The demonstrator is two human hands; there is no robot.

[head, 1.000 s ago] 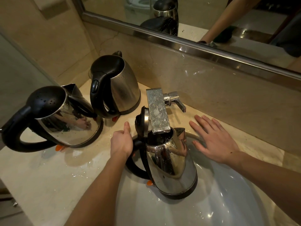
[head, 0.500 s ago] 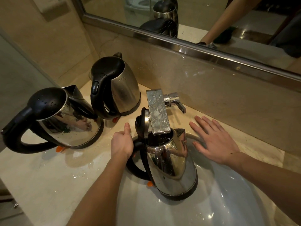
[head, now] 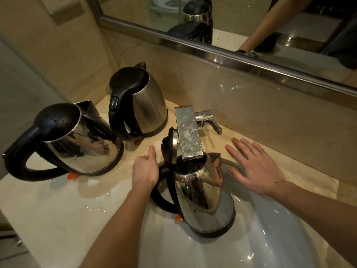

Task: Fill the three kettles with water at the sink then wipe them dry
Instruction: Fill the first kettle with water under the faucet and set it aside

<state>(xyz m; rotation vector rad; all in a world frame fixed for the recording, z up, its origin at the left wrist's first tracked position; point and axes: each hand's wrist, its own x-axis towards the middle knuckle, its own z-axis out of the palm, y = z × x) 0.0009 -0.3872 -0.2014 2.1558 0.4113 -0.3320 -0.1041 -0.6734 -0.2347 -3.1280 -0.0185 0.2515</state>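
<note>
A shiny steel kettle (head: 202,198) with its lid flipped open stands tilted in the white sink (head: 270,238), its mouth under the square chrome tap (head: 187,132). My left hand (head: 145,169) grips its black handle, thumb pointing up. My right hand (head: 253,167) rests flat with fingers spread on the counter by the sink rim, right of the kettle. Two more steel kettles with black lids stand on the counter at the left: a near one (head: 73,140) and a far one (head: 143,105). Whether water is running cannot be made out.
The beige stone counter (head: 58,209) is wet around the kettles. The tap's lever (head: 212,122) sticks out to the right. A stone backsplash and a steel-framed mirror (head: 231,26) rise behind the sink. A wall closes the left side.
</note>
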